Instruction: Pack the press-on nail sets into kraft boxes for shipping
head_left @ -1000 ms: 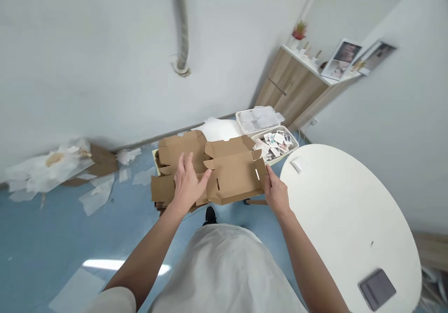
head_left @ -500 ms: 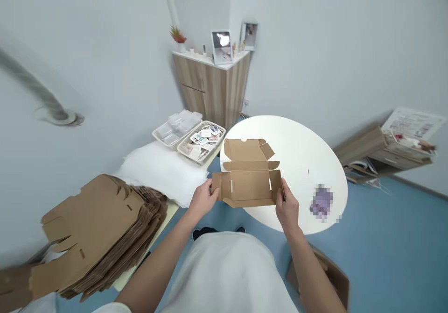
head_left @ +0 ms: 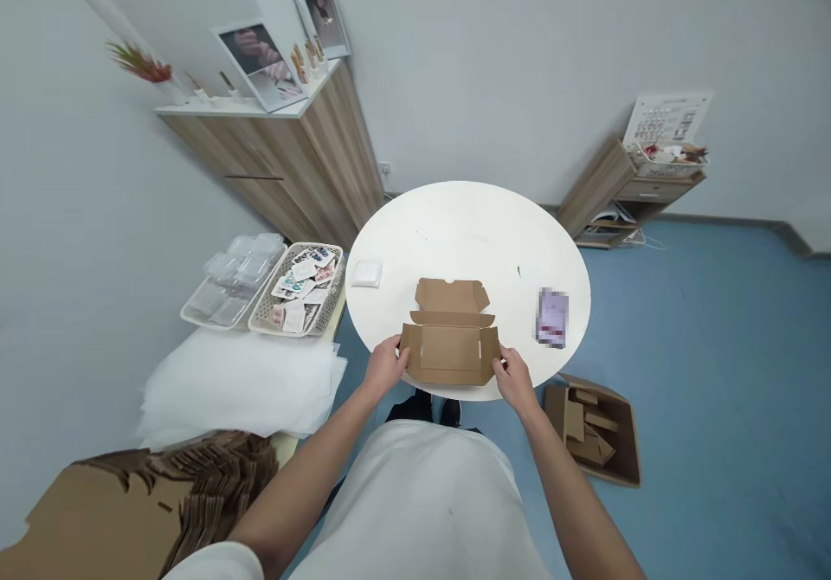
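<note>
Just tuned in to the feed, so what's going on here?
A person's left hand and right hand hold opposite sides of an unfolded cardboard box at the near edge of a round white table. The box is open, not yet folded shut. A stack of flat cardboard sits to the person's left.

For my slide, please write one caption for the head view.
Left hand and right hand hold an unfolded cardboard box by its sides at a white table.

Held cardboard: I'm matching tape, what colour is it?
The cardboard is brown, clearest in the head view.
</note>
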Action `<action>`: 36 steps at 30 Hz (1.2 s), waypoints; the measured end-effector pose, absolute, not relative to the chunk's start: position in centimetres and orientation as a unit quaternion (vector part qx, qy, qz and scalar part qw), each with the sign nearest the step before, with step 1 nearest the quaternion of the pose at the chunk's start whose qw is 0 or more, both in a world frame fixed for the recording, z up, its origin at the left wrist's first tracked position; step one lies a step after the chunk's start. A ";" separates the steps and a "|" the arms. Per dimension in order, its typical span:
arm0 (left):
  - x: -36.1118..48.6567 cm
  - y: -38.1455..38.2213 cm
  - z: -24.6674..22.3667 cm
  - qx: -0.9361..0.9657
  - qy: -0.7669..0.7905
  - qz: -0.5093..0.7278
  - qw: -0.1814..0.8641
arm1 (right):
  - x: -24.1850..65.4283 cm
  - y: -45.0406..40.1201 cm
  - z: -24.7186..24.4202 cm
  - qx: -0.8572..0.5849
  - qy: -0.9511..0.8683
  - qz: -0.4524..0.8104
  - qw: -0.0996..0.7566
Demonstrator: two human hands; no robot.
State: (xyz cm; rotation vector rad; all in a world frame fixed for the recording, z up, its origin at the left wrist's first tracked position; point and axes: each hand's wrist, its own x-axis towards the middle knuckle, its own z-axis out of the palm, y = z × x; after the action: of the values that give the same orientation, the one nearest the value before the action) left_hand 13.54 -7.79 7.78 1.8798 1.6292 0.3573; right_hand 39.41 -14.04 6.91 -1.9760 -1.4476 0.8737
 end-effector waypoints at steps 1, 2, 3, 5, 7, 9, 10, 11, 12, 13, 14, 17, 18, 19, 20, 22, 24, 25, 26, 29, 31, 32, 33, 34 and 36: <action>13.5 -7.2 7.4 0.717 0.609 0.134 0.311 | 39.4 -13.9 6.8 -0.738 -0.532 0.323 0.261; 13.4 -6.6 6.9 0.721 0.602 0.133 0.316 | 39.4 -13.7 6.8 -0.743 -0.529 0.321 0.255; 13.4 -6.1 6.4 0.725 0.595 0.134 0.321 | 39.4 -13.6 6.7 -0.747 -0.527 0.319 0.249; 13.3 -5.0 5.5 0.725 0.582 0.129 0.346 | 39.5 -13.3 6.5 -0.755 -0.516 0.324 0.245; 13.3 -3.9 4.6 0.721 0.575 0.132 0.363 | 39.7 -13.0 6.2 -0.762 -0.499 0.331 0.247; 13.3 -3.0 3.9 0.711 0.582 0.135 0.372 | 39.8 -12.8 5.8 -0.768 -0.482 0.334 0.257; 13.3 -2.6 3.7 0.705 0.587 0.136 0.375 | 39.8 -12.7 5.5 -0.771 -0.473 0.335 0.263; 13.3 -2.2 3.5 0.699 0.591 0.138 0.378 | 39.7 -12.7 5.2 -0.773 -0.465 0.337 0.269; 13.2 -2.0 3.3 0.696 0.593 0.137 0.382 | 39.6 -12.7 4.9 -0.776 -0.458 0.337 0.274; 13.1 -1.8 3.2 0.694 0.593 0.136 0.385 | 39.5 -12.7 4.7 -0.779 -0.452 0.336 0.274; 13.0 -1.7 3.0 0.693 0.592 0.132 0.389 | 39.4 -12.7 4.4 -0.784 -0.448 0.335 0.270; 12.5 -1.7 3.0 0.702 0.588 0.126 0.382 | 39.5 -12.7 4.1 -0.805 -0.443 0.320 0.233; 12.4 -1.8 3.1 0.712 0.586 0.133 0.364 | 39.6 -12.6 4.0 -0.815 -0.442 0.305 0.217; 12.2 -2.0 3.2 0.725 0.584 0.142 0.336 | 39.8 -12.3 4.0 -0.826 -0.442 0.286 0.202; 12.1 -2.2 3.4 0.741 0.580 0.152 0.303 | 40.1 -12.1 4.1 -0.835 -0.442 0.268 0.191; 12.1 -2.6 4.0 0.774 0.564 0.158 0.242 | 40.7 -11.2 4.1 -0.842 -0.447 0.241 0.182; 12.4 -3.1 4.5 0.803 0.537 0.139 0.219 | 41.2 -10.1 4.1 -0.838 -0.455 0.236 0.186; 12.6 -3.4 4.7 0.818 0.517 0.123 0.219 | 41.5 -9.5 4.0 -0.834 -0.459 0.240 0.188; 12.9 -3.7 4.8 0.833 0.497 0.103 0.221 | 41.6 -8.8 3.9 -0.831 -0.461 0.247 0.187; 14.2 -4.6 4.6 0.867 0.446 0.033 0.221 | 41.9 -6.4 3.5 -0.824 -0.454 0.285 0.181; 15.1 -5.1 4.2 0.873 0.438 -0.013 0.215 | 42.1 -4.7 3.2 -0.817 -0.444 0.320 0.180; 15.5 -5.2 3.9 0.873 0.439 -0.031 0.212 | 42.2 -3.8 3.0 -0.814 -0.437 0.337 0.182; 15.9 -5.3 3.7 0.872 0.441 -0.045 0.207 | 42.3 -3.0 2.9 -0.812 -0.427 0.353 0.183; 16.2 -5.4 3.5 0.871 0.443 -0.055 0.203 | 42.5 -2.2 2.7 -0.812 -0.416 0.368 0.181; 16.6 -5.2 3.2 0.868 0.453 -0.066 0.194 | 42.8 -0.7 2.3 -0.809 -0.408 0.387 0.173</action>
State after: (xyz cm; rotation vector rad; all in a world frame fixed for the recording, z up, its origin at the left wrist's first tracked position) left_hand 16.58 -5.24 3.16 2.4335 1.2719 -0.1853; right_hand 42.76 -0.74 2.34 -2.2933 -1.1571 1.0981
